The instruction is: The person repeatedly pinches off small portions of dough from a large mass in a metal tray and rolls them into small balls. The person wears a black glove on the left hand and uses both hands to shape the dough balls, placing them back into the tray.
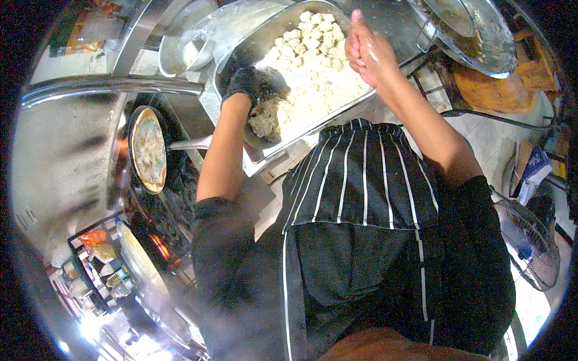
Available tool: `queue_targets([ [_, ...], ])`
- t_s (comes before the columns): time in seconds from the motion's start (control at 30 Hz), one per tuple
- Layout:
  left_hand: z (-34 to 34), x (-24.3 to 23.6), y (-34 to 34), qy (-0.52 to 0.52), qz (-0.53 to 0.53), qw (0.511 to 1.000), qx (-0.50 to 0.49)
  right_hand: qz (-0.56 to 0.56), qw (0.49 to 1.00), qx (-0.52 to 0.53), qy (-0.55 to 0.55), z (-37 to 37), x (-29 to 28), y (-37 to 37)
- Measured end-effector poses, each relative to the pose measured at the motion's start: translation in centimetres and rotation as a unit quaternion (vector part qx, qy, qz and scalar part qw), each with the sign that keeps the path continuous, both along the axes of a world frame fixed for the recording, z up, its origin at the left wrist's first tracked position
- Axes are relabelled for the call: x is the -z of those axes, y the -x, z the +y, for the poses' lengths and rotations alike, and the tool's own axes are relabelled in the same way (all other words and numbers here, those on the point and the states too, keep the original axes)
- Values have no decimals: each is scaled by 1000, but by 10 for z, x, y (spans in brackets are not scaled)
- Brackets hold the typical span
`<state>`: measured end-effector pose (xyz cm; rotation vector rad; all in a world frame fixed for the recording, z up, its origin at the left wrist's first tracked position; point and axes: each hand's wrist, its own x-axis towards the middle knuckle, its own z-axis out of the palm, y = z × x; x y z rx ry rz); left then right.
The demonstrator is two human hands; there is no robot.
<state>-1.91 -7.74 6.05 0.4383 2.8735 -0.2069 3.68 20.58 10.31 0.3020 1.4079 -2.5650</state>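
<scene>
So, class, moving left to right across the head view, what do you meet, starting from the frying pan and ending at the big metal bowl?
Round black frying pan with a metal handle → black-gloved left hand → small pale rounded lumps → bare right hand → wide round silver metal bowl

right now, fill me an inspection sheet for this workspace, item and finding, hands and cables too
Surface: grey surface, partly visible beside the tray.
Job's things: pale lumps heaped at the tray's far end; loose crumbly mixture nearer.
Clutter: metal bowl at upper left, large metal basin at upper right.
Hands: left hand, black-gloved, in the tray; right hand, bare, at its right edge, contents unclear.
Cables: black cable or tube at right, ends unclear.
Surroundings: long-handled pan at left, wire-caged fan at lower right.
</scene>
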Motion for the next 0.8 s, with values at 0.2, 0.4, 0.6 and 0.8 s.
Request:
queue_targets([
  [0.2, 59, 5, -19, -135, -157, 973, 99, 1, 998, 56, 6, -1, -2, 0],
  [0.4, 95, -23, -69, -134, -189, 948, 218, 66, 994, 20, -83, 8, 6, 2],
  [0.6, 41, -34, -59, -295, -189, 918, 187, 124, 988, -75, -60, 4, 16, 4],
  [0.8, 30, -19, -62, -247, -173, 929, 213, 97, 988, -121, 30, 6, 20, 8],
])
